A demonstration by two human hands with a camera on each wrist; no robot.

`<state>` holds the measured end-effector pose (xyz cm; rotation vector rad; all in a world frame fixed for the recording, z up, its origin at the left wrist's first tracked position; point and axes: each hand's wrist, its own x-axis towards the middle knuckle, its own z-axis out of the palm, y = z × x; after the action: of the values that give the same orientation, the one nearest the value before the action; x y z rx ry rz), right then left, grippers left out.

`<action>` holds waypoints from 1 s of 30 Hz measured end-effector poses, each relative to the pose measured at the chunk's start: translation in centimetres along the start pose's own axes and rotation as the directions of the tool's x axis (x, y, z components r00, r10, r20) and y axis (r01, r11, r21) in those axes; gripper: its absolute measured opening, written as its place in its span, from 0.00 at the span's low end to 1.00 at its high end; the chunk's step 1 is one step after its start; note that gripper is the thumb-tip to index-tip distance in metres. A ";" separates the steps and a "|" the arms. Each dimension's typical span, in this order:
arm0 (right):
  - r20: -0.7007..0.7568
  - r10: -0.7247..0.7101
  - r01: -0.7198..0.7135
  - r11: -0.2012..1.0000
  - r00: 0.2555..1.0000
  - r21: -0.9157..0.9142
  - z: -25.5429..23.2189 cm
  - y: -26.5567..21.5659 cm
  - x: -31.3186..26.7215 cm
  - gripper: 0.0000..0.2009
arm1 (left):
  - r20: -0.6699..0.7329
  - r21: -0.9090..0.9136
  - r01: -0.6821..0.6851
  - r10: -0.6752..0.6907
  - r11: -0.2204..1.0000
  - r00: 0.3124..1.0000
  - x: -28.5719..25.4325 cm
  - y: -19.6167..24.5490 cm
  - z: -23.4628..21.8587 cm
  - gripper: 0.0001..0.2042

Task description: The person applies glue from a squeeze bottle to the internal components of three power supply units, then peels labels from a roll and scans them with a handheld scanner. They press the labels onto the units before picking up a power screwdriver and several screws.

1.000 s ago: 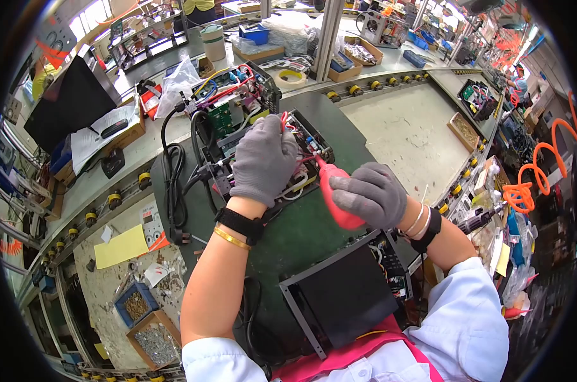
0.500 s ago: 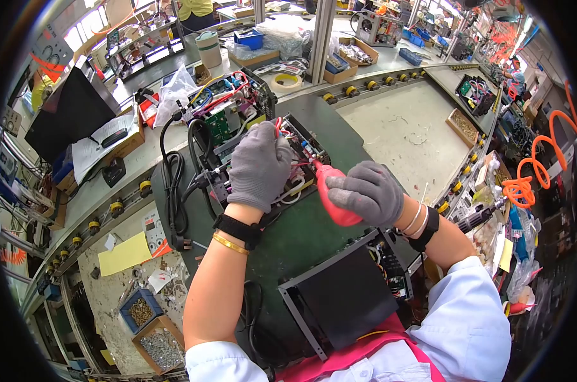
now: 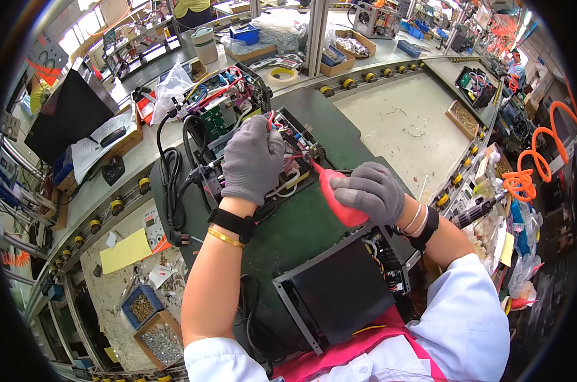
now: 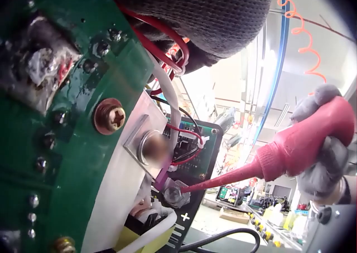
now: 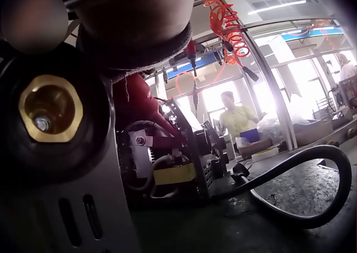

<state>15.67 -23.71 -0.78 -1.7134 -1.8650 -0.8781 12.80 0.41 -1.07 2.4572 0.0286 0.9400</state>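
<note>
My gloved left hand (image 3: 253,159) pinches red wires (image 3: 270,118) over an opened electronic unit (image 3: 295,137) full of boards and leads. In my gloved right hand (image 3: 372,191) is a red squeeze bottle (image 3: 337,192), fingers wrapped round its body. Its long thin nozzle points left into the unit. The left wrist view shows the tip right at a clear, glossy lump (image 4: 175,193) by a bolt with a square washer (image 4: 136,147). Close in front there lies a green circuit board (image 4: 72,136) with a brass-coloured screw (image 4: 109,116).
A black-cased unit (image 3: 339,293) sits on the green work board (image 3: 282,239) nearest my body. Thick black cable (image 3: 172,191) lies coiled at the left. Bins of small parts (image 3: 161,340) stand lower left. Orange coiled hose (image 3: 524,181) hangs at the right.
The right hand and bottle have drawn back slightly to the right, with more of the nozzle showing. My left hand stays on the wires; the whole view has shifted a little.
</note>
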 end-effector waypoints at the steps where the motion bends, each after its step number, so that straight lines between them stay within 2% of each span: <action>1: 0.002 0.004 -0.004 1.000 1.000 0.012 0.2 0.1 -0.2 0.20 | 0.002 0.000 0.006 -0.006 1.000 1.000 0.0 0.0 0.0 0.07; 5: 0.039 0.079 -0.079 0.997 0.996 0.005 0.0 -0.3 -0.2 0.21 | 0.017 -0.025 0.060 -0.059 0.998 0.998 -0.1 0.0 0.2 0.08; 8: -0.002 0.200 -0.199 0.976 0.980 0.093 -1.7 -0.4 -0.5 0.23 | 0.145 -0.018 0.079 -0.075 0.997 0.987 0.1 0.3 -1.0 0.09; 11: -0.154 0.357 -0.307 0.911 0.921 0.276 -4.1 -1.1 1.3 0.23 | 0.108 -0.239 0.148 -0.126 0.960 0.986 0.1 0.0 -5.0 0.10; 13: -0.320 0.446 -0.292 0.855 0.836 0.429 -3.9 -0.9 1.1 0.25 | -0.106 -0.196 0.121 -0.143 0.973 0.984 0.0 -1.9 -7.7 0.11; 14: -0.381 0.451 -0.274 0.857 0.807 0.436 -3.6 -0.7 1.3 0.27 | -0.128 -0.099 0.160 -0.172 0.982 0.977 -0.4 -3.2 -8.2 0.11; 15: -0.361 0.528 -0.339 0.815 0.768 0.470 -3.2 -0.8 1.6 0.29 | -0.159 -0.003 0.198 -0.196 0.980 0.968 -1.1 -5.0 -8.2 0.11; 16: -0.352 0.571 -0.327 0.766 0.742 0.554 -2.7 -0.5 2.3 0.29 | -0.198 0.092 0.236 -0.215 0.967 0.956 -1.5 -5.4 -8.4 0.11; 17: -0.340 0.605 -0.302 0.714 0.720 0.631 -2.2 0.0 3.2 0.28 | -0.066 0.062 0.347 -0.343 0.936 0.937 -2.0 -5.3 -8.4 0.11; 19: -0.320 0.576 -0.327 0.748 0.752 0.577 -1.1 1.1 4.6 0.27 | -0.013 0.127 0.353 -0.355 0.927 0.935 -3.1 -6.5 -7.0 0.12; 20: -0.340 0.584 -0.294 0.731 0.737 0.616 -0.2 1.6 5.2 0.26 | -0.060 0.078 0.352 -0.348 0.933 0.936 -3.7 -6.8 -6.2 0.13; 21: -0.298 0.595 -0.279 0.687 0.747 0.671 0.3 2.3 5.6 0.26 | -0.105 0.029 0.346 -0.341 0.938 0.934 -4.1 -7.1 -5.5 0.14; 22: -0.282 0.617 -0.270 0.647 0.734 0.713 0.8 2.6 5.9 0.26 | -0.123 -0.070 0.309 -0.316 0.948 0.941 -4.3 -7.9 -5.0 0.13; 23: -0.262 0.638 -0.261 0.606 0.724 0.752 1.2 2.9 6.0 0.26 | -0.130 -0.084 0.312 -0.321 0.946 0.938 -4.5 -8.5 -4.9 0.13; 25: -0.261 0.619 -0.285 0.641 0.741 0.713 1.0 3.4 5.3 0.25 | -0.144 -0.119 0.325 -0.340 0.938 0.929 -4.7 -8.8 -4.7 0.13; 26: -0.249 0.616 -0.305 0.651 0.748 0.695 0.8 3.3 5.0 0.25 | -0.126 -0.195 0.346 -0.373 0.918 0.919 -4.9 -8.9 -4.7 0.13; 27: -0.266 0.629 -0.276 0.628 0.730 0.728 0.5 2.9 4.9 0.25 | -0.139 -0.154 0.349 -0.370 0.924 0.919 -4.9 -9.3 -4.5 0.13; 29: -0.271 0.622 -0.243 0.613 0.734 0.752 -0.6 2.5 4.1 0.25 | -0.153 -0.157 0.249 -0.273 0.956 0.950 -4.8 -10.7 -4.1 0.13; 30: -0.224 0.626 -0.334 0.644 0.747 0.688 -1.8 2.1 3.3 0.28 | -0.108 -0.198 0.323 -0.348 0.925 0.931 -4.7 -9.9 -4.4 0.14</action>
<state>17.16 -22.66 3.14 -1.3340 -1.0823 -0.3221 8.00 10.10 -5.80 2.1283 0.3881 0.9159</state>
